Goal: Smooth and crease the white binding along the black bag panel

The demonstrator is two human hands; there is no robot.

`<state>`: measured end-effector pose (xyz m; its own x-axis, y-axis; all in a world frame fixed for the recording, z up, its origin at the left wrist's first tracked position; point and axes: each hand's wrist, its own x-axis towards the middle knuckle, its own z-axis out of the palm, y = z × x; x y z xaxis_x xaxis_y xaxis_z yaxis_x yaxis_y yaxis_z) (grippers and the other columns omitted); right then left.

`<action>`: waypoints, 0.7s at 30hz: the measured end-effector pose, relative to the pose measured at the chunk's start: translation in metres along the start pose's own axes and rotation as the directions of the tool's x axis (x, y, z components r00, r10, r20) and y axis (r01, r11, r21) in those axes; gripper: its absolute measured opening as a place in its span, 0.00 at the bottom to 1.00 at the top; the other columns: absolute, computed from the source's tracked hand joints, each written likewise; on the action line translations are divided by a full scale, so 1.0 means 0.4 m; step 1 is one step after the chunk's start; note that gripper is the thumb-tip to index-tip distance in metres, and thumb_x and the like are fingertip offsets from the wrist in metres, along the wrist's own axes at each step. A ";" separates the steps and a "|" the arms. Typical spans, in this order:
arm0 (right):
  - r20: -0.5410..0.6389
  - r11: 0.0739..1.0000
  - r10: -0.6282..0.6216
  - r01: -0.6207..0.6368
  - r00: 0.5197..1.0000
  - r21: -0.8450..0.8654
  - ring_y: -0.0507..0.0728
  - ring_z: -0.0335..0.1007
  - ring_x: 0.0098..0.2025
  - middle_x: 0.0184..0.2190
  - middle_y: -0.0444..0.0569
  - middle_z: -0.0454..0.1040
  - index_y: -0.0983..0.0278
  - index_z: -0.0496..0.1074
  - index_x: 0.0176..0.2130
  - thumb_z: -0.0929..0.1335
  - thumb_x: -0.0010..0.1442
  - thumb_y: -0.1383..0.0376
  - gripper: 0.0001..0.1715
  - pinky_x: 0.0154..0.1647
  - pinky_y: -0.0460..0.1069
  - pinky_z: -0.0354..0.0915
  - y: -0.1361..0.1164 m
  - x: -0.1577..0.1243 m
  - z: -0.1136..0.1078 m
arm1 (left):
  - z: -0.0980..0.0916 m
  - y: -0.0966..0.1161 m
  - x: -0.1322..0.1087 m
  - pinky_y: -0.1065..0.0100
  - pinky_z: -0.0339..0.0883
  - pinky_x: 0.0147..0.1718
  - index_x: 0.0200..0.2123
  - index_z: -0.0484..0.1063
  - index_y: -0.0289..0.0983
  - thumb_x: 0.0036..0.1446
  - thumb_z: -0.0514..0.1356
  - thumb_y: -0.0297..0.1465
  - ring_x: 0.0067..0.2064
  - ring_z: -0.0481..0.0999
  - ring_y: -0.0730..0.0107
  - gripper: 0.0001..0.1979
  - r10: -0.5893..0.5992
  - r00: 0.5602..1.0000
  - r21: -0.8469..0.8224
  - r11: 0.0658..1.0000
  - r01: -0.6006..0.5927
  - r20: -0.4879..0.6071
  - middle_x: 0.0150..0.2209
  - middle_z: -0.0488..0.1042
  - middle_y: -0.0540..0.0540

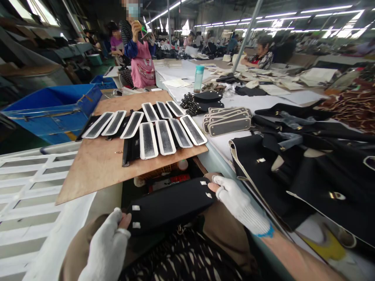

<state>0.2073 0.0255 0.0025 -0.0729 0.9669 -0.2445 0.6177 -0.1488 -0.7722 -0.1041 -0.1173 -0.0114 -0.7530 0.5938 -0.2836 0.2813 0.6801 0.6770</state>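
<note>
Across my lap stretches a long black panel [172, 205], with small white tabs at both ends. My left hand [107, 242], in a white glove with bare fingertips, is closed on its left end. At the right end, my right hand [234, 197], gloved the same way, pinches the panel's edge. Beyond it, on a brown board [96, 168], lie several dark oblong pieces [149, 140] with white borders, some resting on black panels. A stack of grey oblong pieces [230, 123] with light edging and metal studs sits to the right of the board.
Black bag parts [281, 171] with metal fittings cover the table at right. A blue bin [55, 109] stands at left, beside a white slatted rack [35, 195]. A bottle [198, 80] with a turquoise lid stands farther back. A person in a pink apron [142, 68] stands beyond the board.
</note>
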 end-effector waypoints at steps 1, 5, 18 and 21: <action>0.002 1.000 0.002 -0.002 1.000 -0.013 0.67 0.68 0.60 0.55 0.55 0.75 0.65 0.75 0.53 0.66 0.56 0.48 0.33 0.64 0.58 0.62 0.001 0.000 0.002 | -0.002 0.007 -0.005 0.63 0.72 0.47 0.38 0.72 0.40 0.45 0.61 0.42 0.45 0.79 0.53 0.17 0.004 1.000 0.000 1.000 -0.004 0.002 0.36 0.82 0.47; 0.020 0.999 -0.016 0.017 1.000 -0.048 0.66 0.67 0.61 0.58 0.56 0.73 0.66 0.73 0.56 0.66 0.58 0.47 0.35 0.67 0.58 0.58 0.022 0.008 0.009 | -0.015 0.036 -0.025 0.63 0.70 0.51 0.37 0.73 0.40 0.48 0.60 0.40 0.49 0.79 0.53 0.14 0.045 0.999 0.056 0.997 -0.045 0.007 0.37 0.82 0.45; 0.025 0.999 0.007 -0.006 1.000 -0.033 0.67 0.64 0.63 0.59 0.58 0.71 0.67 0.72 0.55 0.67 0.58 0.48 0.34 0.69 0.60 0.54 0.025 0.013 0.013 | -0.012 0.044 -0.044 0.57 0.67 0.55 0.42 0.75 0.40 0.51 0.61 0.40 0.53 0.77 0.50 0.16 0.040 0.999 0.054 0.998 -0.039 -0.018 0.45 0.82 0.42; 0.015 0.999 -0.006 0.006 1.000 -0.046 0.68 0.64 0.63 0.59 0.58 0.71 0.66 0.72 0.54 0.67 0.58 0.47 0.33 0.68 0.60 0.55 0.042 0.020 0.017 | -0.018 0.055 -0.055 0.55 0.66 0.55 0.44 0.75 0.41 0.54 0.60 0.41 0.54 0.76 0.49 0.17 -0.015 1.000 0.096 0.995 0.017 -0.022 0.46 0.82 0.43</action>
<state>0.2119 0.0293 -0.0166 -0.0879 0.9646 -0.2487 0.6526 -0.1328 -0.7460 -0.0857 -0.1184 0.0147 -0.7700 0.5738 -0.2790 0.3238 0.7282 0.6041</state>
